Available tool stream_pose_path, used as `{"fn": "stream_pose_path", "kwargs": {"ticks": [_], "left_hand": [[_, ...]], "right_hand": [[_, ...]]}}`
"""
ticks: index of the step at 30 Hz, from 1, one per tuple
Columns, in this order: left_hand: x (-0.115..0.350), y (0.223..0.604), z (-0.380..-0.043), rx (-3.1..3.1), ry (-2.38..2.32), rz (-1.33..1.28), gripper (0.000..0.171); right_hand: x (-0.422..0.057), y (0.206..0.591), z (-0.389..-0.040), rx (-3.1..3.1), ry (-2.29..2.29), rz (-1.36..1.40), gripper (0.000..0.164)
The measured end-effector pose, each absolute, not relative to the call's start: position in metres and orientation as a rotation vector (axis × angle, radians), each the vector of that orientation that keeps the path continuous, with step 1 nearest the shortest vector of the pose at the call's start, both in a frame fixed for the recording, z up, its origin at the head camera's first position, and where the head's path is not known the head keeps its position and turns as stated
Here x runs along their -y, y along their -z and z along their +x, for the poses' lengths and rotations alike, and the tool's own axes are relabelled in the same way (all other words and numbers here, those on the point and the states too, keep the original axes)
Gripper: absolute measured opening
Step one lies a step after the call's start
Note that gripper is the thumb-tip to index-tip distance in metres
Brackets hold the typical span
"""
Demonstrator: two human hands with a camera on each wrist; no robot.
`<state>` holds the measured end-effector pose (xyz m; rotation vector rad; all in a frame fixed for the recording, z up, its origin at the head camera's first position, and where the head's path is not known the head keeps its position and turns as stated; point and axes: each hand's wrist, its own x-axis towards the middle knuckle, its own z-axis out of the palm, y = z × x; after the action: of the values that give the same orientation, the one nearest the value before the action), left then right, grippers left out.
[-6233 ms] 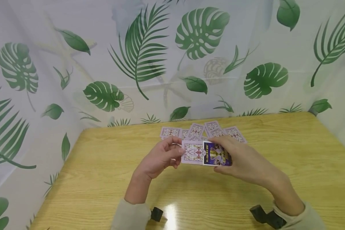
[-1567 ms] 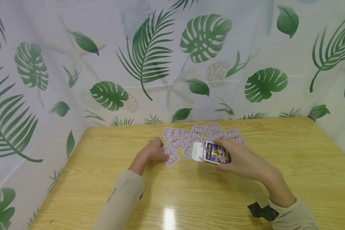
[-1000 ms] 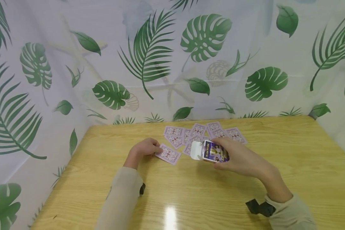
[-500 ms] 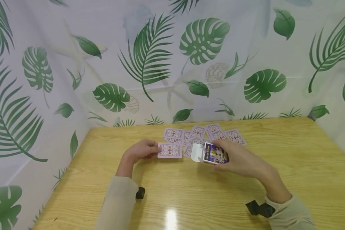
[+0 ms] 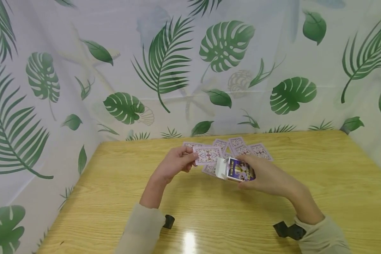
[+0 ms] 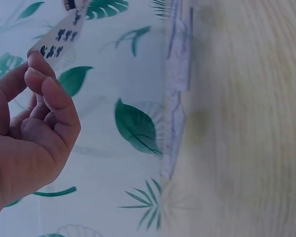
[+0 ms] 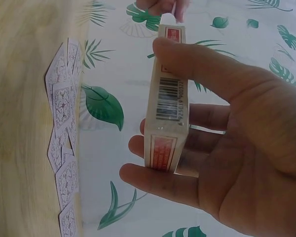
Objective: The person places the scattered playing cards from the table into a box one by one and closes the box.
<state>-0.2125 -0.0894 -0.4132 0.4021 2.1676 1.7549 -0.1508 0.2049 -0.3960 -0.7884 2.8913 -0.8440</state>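
Note:
Between thumb and fingers my left hand (image 5: 174,164) pinches a playing card (image 5: 207,156), its patterned back upward. Black pips show on the underside of the card (image 6: 64,37) in the left wrist view. My right hand (image 5: 270,173) grips a purple card box (image 5: 239,170) with a gold trophy print, thumb on one side and fingers on the other. The box's white flap (image 5: 220,168) stands open toward the left hand, close to the card. A barcode marks the narrow side of the box (image 7: 167,108) in the right wrist view.
Several playing cards (image 5: 261,151) lie face down and overlapping on the wooden table (image 5: 114,211), behind the hands. A leaf-print cloth (image 5: 177,70) hangs along the table's back and left. Black wrist mounts (image 5: 289,231) sit at both sleeves.
My left hand drew a card leftward on the table, lifted it, and moved it right toward the box. The box stays in the right hand almost in place; earlier a card sat partly in its opening.

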Motion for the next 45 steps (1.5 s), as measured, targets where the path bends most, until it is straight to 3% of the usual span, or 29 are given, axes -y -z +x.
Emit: {"fn": "stream_pose_path", "kwargs": {"ticks": [15,33,45], "left_hand": [[0.088,0.403,-0.193,-2.259,-1.907,0.367,0.012],[0.065,0.392,-0.204,-2.262,-2.039,0.490,0.011],[0.068,0.405,-0.203,-2.080,-2.010,0.478,0.013]], "right_hand": [[-0.209,0.394,-0.149,-2.876,0.858,-0.792,0.075],[-0.209,0.394,-0.150,-2.889,0.848,-0.805,0.075],[-0.212,0.392,-0.146,-2.880,0.857,-0.734,0.076]]}}
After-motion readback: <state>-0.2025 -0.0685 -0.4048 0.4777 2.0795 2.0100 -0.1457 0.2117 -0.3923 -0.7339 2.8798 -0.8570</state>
